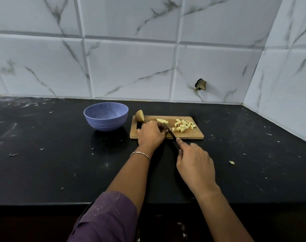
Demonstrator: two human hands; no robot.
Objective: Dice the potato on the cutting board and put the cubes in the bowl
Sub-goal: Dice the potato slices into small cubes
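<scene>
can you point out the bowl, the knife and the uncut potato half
bowl (106, 122): head view, on its outer blue wall.
knife (170, 131): head view, on the middle of the blade.
potato half (139, 116): head view, on its brown skin side.

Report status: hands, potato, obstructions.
Right hand grips knife, left hand holds potato slice on cutting board. Cubes piled right; bowl empty. Potato half waits far-left. Nothing blocking.
</scene>
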